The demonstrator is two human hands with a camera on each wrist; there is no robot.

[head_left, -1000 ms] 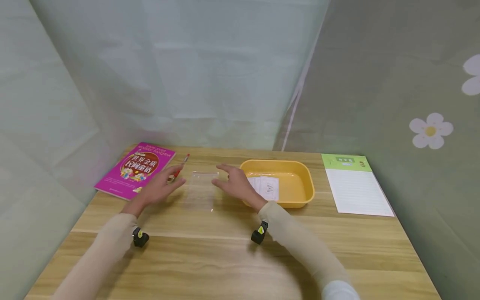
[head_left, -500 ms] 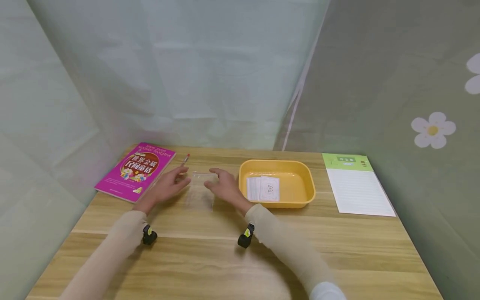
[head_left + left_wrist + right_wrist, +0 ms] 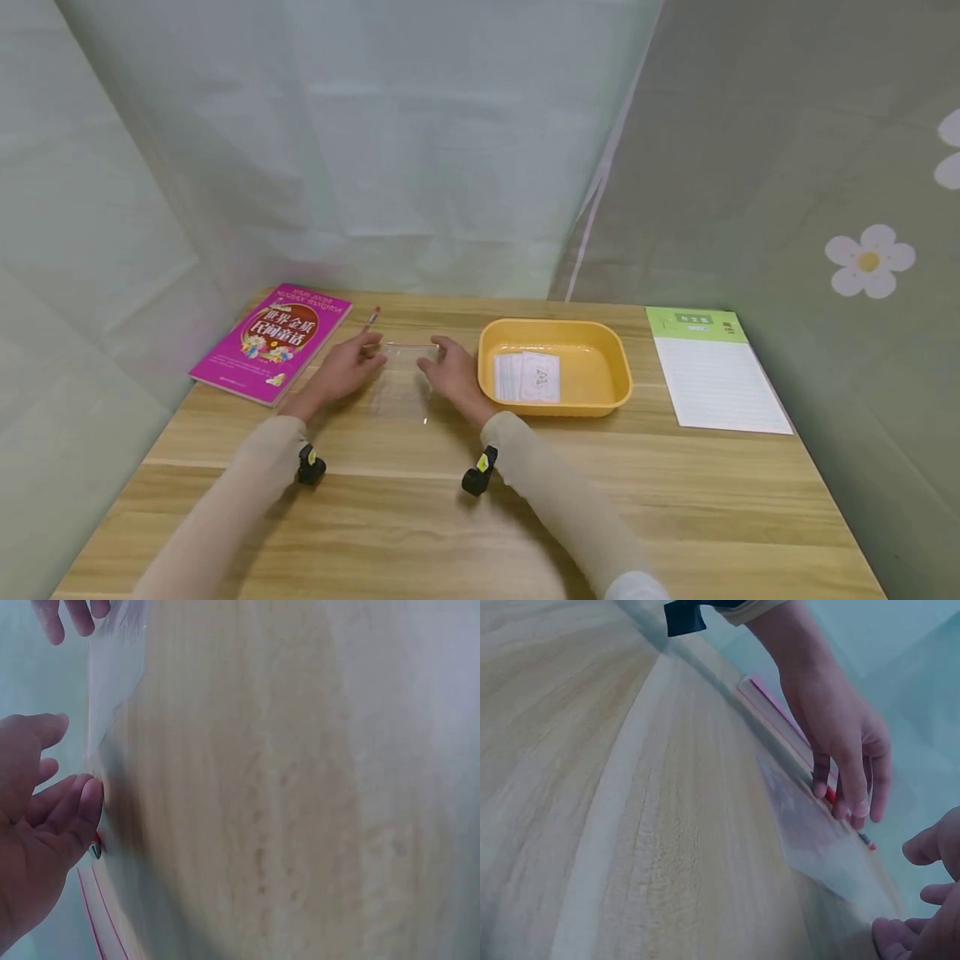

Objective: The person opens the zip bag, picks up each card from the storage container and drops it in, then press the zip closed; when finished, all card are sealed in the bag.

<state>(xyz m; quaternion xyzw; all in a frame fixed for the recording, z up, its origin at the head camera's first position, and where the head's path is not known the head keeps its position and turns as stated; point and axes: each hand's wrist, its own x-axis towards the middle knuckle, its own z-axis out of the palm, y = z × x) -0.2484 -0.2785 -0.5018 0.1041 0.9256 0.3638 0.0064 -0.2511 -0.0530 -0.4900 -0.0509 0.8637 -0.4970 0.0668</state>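
Observation:
A clear zip bag (image 3: pixel 401 387) lies flat on the table between my two hands. On its left side is my left hand (image 3: pixel 345 367), fingers loosely bent and the thumb apart from them; the left wrist view shows its fingertips close to the bag's edge (image 3: pixel 116 664). My right hand (image 3: pixel 453 371) is at the bag's upper right corner, with thumb and fingers spread apart in the right wrist view. Neither hand visibly grips the bag, though contact is hard to tell. A red pencil (image 3: pixel 372 318) lies just behind my left hand, partly hidden by it.
A yellow tray (image 3: pixel 592 409) holding a row of white cards (image 3: pixel 540 377) stands right of my right hand. Far left lies a magenta book (image 3: pixel 272 343). A lined writing pad (image 3: pixel 716 383) with a green header is at the right. Cloth walls border the table's back and sides.
Both hands have moved inward toward the bag, the left to the right and the right to the left, uncovering more of the cards. The bag has stayed in about the same place.

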